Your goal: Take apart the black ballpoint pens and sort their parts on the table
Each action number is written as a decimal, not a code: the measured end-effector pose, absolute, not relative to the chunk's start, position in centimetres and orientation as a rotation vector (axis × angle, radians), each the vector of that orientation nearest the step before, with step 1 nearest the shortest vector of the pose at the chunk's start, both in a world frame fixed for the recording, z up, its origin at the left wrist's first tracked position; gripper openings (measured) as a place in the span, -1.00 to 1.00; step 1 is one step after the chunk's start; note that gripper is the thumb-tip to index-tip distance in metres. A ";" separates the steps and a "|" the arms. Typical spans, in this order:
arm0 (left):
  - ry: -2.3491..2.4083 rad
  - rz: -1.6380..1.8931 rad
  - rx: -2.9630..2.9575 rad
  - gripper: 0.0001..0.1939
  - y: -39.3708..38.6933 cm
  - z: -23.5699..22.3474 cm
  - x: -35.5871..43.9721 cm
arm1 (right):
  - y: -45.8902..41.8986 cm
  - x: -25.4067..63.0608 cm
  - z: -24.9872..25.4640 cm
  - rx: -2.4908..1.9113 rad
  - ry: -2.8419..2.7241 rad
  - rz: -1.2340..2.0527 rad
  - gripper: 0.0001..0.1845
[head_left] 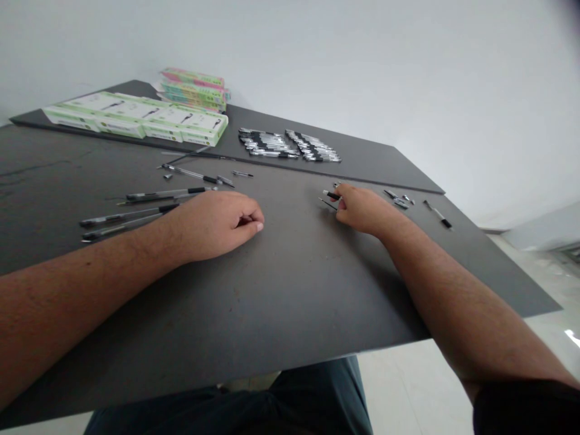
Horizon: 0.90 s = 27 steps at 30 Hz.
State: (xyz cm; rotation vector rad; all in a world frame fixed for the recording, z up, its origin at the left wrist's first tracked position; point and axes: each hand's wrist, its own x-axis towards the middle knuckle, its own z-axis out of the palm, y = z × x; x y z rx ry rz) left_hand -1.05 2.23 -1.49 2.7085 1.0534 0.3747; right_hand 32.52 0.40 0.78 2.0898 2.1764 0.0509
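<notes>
Right hand low on the table, fingers curled and closed on a slim black-and-white pen part, its dark end showing past the fingertips; grip apparently light, with most of the part hidden. Just beneath, a thin dark rod, contact with the hand not clear from this angle. Just beyond the right fingers, small pen pieces scattered loose, and farther right a single black-tipped pen, near the far edge. Left hand knuckles up on the table, loosely curled, no object visible in it, inner palm hidden. Just beside the left wrist, loose pens lying roughly parallel, with a further pen beyond them. Farther out, two tight rows of finished-looking pens on the far table section, then green-and-white pen boxes and a stack of pink-and-green boxes. Main risks, as judged: slippage of the slim part from so light a pinch, with possible loss among similar pieces; rolling of round barrels across the smooth surface after any knock; disturbance of the left-hand pens through careless wrist movement; a drop over the far edge for the lone pen if nudged; mixing of loose pieces through sweeping contact from the right hand.
</notes>
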 end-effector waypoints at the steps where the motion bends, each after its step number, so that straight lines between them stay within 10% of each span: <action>1: 1.051 0.378 2.710 -0.59 2.2 -1.5 -1.0 | 0.4 32.6 0.9 2.090 2.194 0.070 -0.55; 12: 1.060 0.552 2.589 -0.50 1.3 -0.8 -0.8 | -1.8 31.2 2.4 2.021 2.891 -0.309 -0.80; 18: 0.956 0.742 2.321 -0.46 0.1 -0.9 -0.2 | -2.7 28.5 0.2 1.527 3.319 -0.422 -0.58; 27: 0.885 0.853 2.304 -0.72 -1.0 -0.3 0.2 | -4.0 26.5 -0.6 1.316 3.377 -0.559 -0.72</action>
